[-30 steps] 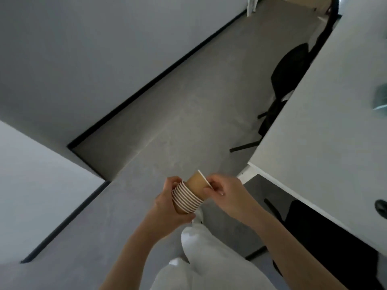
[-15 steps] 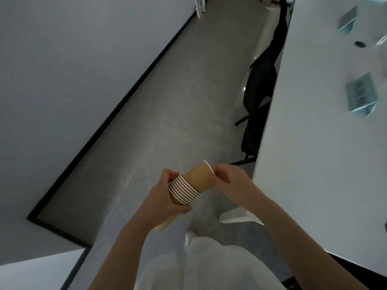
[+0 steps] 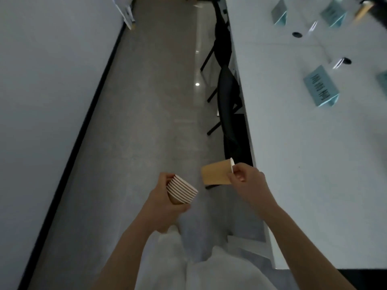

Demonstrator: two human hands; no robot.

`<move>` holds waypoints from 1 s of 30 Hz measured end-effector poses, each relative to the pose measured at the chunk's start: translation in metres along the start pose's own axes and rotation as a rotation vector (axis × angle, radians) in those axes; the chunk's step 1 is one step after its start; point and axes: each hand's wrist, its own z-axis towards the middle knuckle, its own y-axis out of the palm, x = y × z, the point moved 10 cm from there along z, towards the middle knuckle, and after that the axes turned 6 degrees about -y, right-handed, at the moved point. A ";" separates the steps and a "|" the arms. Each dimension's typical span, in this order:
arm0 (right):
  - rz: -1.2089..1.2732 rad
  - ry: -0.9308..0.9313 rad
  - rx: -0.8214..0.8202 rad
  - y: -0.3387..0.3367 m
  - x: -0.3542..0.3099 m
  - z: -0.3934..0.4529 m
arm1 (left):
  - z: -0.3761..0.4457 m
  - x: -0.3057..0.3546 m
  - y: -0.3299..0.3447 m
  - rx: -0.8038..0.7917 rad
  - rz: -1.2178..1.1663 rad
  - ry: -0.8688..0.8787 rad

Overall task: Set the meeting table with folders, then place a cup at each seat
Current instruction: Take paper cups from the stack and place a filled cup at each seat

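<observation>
The left hand (image 3: pixel 165 197) is wrapping around a nested stack of paper cups (image 3: pixel 181 191), fingers closed on its lower part, with the white rims fanning out toward the right. The right hand (image 3: pixel 248 181) is pinching 1 brown paper cup (image 3: pixel 215 172) by its white rim between thumb and fingertips, holding it on its side with the base pointing left toward the stack; the 2 are apart, with a clear gap of floor showing between them. Both hands are hanging over the grey floor (image 3: pixel 150 114), just beside the long white meeting table (image 3: pixel 303 174) that is running along the right. On the table, well ahead of the hands, a teal name card (image 3: pixel 320 88) is standing like a tent, and more of them are sitting blurred further along. Black chairs (image 3: pixel 228 97) are tucked against the table's near edge. The person's pale trousers (image 3: pixel 188 258) are showing below the arms.
</observation>
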 end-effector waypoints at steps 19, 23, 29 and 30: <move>-0.026 0.430 0.345 -0.071 0.095 0.184 | 0.257 0.136 0.001 -0.184 0.087 0.092; -0.239 0.507 0.351 -0.110 0.136 0.251 | 0.306 0.179 0.024 -0.212 0.156 0.101; -0.421 0.593 0.191 -0.120 0.195 0.327 | 0.345 0.221 0.044 -0.251 0.245 0.137; -0.452 0.614 0.171 -0.120 0.204 0.334 | 0.351 0.223 0.046 -0.257 0.253 0.133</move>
